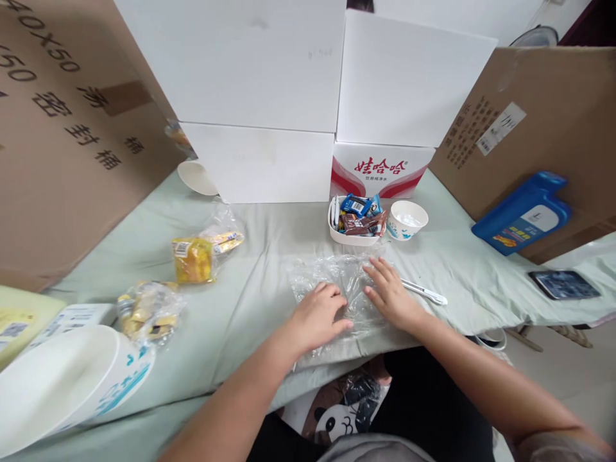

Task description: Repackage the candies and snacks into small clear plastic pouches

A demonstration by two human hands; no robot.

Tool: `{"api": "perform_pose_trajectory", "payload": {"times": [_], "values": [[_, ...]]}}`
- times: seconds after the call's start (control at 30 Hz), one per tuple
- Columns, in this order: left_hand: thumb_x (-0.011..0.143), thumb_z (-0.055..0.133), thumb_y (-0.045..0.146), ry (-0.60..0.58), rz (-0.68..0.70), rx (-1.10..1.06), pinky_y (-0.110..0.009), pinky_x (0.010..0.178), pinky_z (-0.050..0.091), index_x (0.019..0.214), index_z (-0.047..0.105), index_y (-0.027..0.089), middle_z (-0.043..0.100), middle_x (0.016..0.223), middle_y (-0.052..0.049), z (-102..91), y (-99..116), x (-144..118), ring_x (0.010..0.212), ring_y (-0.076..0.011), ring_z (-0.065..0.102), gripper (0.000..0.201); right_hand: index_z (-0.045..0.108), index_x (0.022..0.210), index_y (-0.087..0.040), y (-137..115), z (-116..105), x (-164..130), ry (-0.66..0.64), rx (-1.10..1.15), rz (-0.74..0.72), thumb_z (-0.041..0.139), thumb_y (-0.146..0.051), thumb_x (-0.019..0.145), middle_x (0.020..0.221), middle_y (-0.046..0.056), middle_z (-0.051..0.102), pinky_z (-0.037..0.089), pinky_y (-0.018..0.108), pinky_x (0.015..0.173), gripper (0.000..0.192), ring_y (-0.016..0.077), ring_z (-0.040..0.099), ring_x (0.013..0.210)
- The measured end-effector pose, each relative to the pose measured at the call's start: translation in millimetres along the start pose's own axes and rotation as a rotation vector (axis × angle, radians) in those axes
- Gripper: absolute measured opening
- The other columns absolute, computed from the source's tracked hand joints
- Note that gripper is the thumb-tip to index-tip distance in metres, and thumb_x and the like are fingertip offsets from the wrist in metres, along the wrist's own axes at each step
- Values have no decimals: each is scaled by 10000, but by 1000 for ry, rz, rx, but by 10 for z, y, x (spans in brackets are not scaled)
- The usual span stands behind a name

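Both hands lie palm-down on a clear plastic bag that is spread flat on the pale green cloth near the table's front edge. Neither hand is closed around anything. The left hand presses on the bag's lower left part with its fingers loosely curled, and the right hand rests on the bag's right side with its fingers stretched and slightly spread. The two hands are near each other but not touching, with crinkled plastic showing between them.

Just right of the right hand lies a white utility knife, flat on the cloth. Behind the bag stands a small white tray filled with wrapped snacks, and a paper cup with blue print stands just beside it on the right. A red-and-white carton sits behind these, under stacked white boxes.

To the left, a clear bag with yellow packets lies on the cloth, and a second bag of yellow sweets lies nearer the front. A large white paper bowl lies tipped on its side at the left front corner. On the right, a blue case leans against a brown cardboard box, and a phone lies flat near the table's right edge.
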State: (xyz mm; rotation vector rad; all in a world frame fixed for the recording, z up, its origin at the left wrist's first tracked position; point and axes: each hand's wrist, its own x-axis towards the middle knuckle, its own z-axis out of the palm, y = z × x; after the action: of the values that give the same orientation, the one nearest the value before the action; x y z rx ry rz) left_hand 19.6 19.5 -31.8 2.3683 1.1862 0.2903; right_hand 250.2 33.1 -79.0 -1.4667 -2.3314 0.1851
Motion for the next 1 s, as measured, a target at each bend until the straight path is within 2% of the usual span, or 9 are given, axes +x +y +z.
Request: {"api": "perform_pose_trajectory", "payload": {"times": [0.2, 0.3, 0.37, 0.5, 0.57, 0.63, 0.73, 0.87, 1.0], "values": [[768, 719, 292, -19, -17, 87, -421, 948, 447, 1027, 647, 171, 568, 1109, -87, 102, 37, 15, 1090, -275, 483, 295, 539, 1291, -132, 812, -164, -62, 122, 16, 203, 378, -499, 947, 1402, 213, 473, 311, 612, 1096, 529, 348, 329, 1391], [798, 681, 260, -3, -4, 99, -414, 933, 449, 997, 640, 169, 563, 1102, -87, 72, 66, -5, 1069, -264, 490, 223, 596, 1202, -154, 820, -359, -95, 250, 3, 247, 381, -496, 946, 1294, 202, 559, 349, 619, 1055, 479, 353, 425, 1310], [825, 652, 264, 10, 8, 96, -402, 906, 455, 942, 635, 172, 565, 1064, -80, 24, 113, -33, 1030, -249, 502, 150, 609, 1176, -186, 639, -485, -160, 270, 63, 142, 387, -484, 957, 1221, 171, 605, 403, 569, 1021, 431, 320, 501, 1230], [744, 744, 440, -91, 32, 54, -386, 851, 463, 838, 623, 176, 564, 962, -55, -61, 238, -116, 991, -254, 518, 305, 571, 1258, -205, 192, -588, -374, -121, 196, -266, 588, -605, 837, 1266, 152, 592, 429, 490, 1014, 581, 301, 511, 1222], [617, 830, 479, -180, 23, 77, -400, 841, 463, 837, 621, 172, 564, 972, -63, -51, 286, -164, 1009, -282, 518, 431, 560, 1276, -203, 59, -562, -484, -271, 157, -333, 654, -601, 790, 1327, 154, 554, 400, 504, 1039, 635, 313, 466, 1273], [592, 860, 378, -215, 15, 157, -424, 851, 457, 859, 621, 162, 565, 1027, -88, -12, 317, -210, 1044, -311, 510, 418, 596, 1198, -199, -1, -533, -573, -292, 127, -293, 636, -510, 844, 1318, 149, 558, 403, 498, 1034, 473, 297, 474, 1261], [735, 696, 148, -228, 34, 238, -424, 851, 450, 808, 613, 163, 571, 1058, -103, 14, 342, -264, 1065, -309, 505, 111, 626, 985, -202, -24, -562, -657, -291, 203, -223, 500, -324, 948, 1156, 118, 635, 472, 419, 946, 180, 232, 569, 1110], [816, 492, 97, -310, 48, 59, -335, 748, 449, 759, 561, 187, 605, 908, -55, -156, 349, -312, 904, -222, 557, 127, 587, 943, -207, -18, -711, -700, -345, 377, -53, 433, -298, 973, 906, 67, 674, 523, 333, 754, 181, 178, 639, 832], [819, 446, 161, -547, -24, -368, -259, 623, 442, 825, 508, 208, 646, 812, 7, -384, 257, -318, 703, -143, 601, 79, 566, 944, -205, 28, -798, -673, -480, 695, 123, 409, -404, 987, 756, 12, 656, 527, 279, 627, 258, 141, 641, 653]]}}
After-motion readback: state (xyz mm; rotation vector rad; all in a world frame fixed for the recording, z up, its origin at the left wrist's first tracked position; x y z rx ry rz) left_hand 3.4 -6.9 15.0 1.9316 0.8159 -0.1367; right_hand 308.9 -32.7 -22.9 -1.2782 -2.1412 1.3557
